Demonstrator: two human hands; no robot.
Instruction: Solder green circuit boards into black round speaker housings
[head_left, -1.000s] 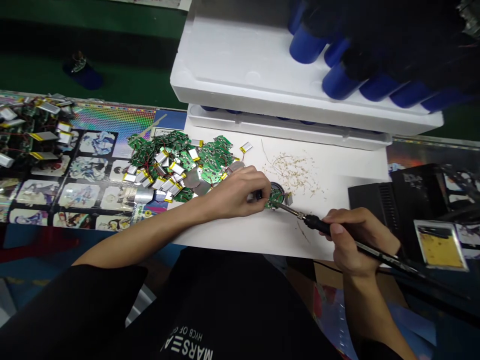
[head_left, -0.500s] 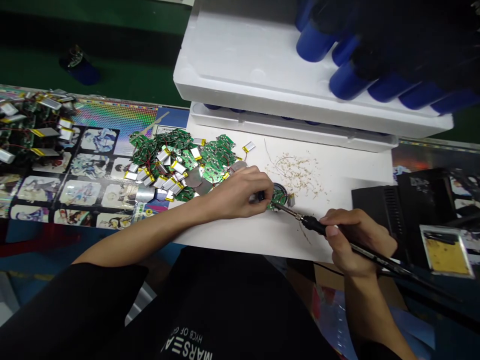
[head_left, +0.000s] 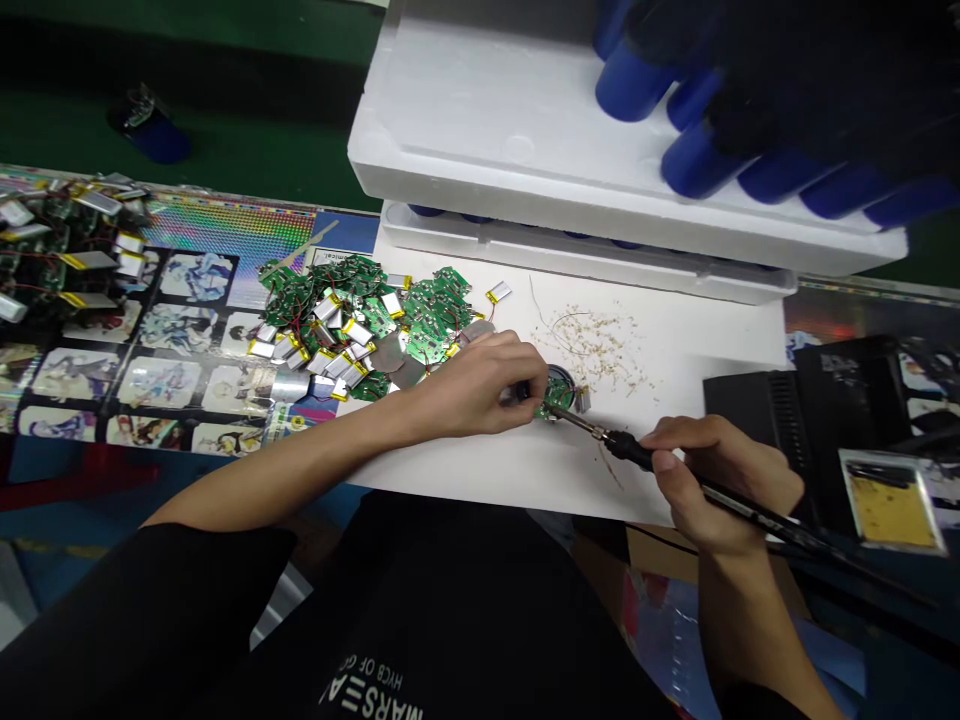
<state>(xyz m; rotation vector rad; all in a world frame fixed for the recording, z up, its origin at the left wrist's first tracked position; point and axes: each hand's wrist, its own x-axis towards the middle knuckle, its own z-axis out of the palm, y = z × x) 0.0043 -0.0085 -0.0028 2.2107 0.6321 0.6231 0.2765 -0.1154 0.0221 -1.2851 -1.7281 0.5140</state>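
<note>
From the head view we saw the left hand (head_left: 469,388) pinching a small dark object (head_left: 519,392), half hidden by the fingers, against a round green circuit board (head_left: 556,398) on a white sheet (head_left: 675,400). The right hand (head_left: 716,480) gripped a soldering iron (head_left: 630,451), its tip at the board.

The left hand (head_left: 472,388) covers part of the small green circuit board (head_left: 556,398); what it pinches cannot be determined. Soldering iron tip (head_left: 576,417) contact is too small to confirm. Blue cylinders (head_left: 628,85) are cut off at the top edge, partly hidden by a blurred dark mass (head_left: 817,70).
</note>
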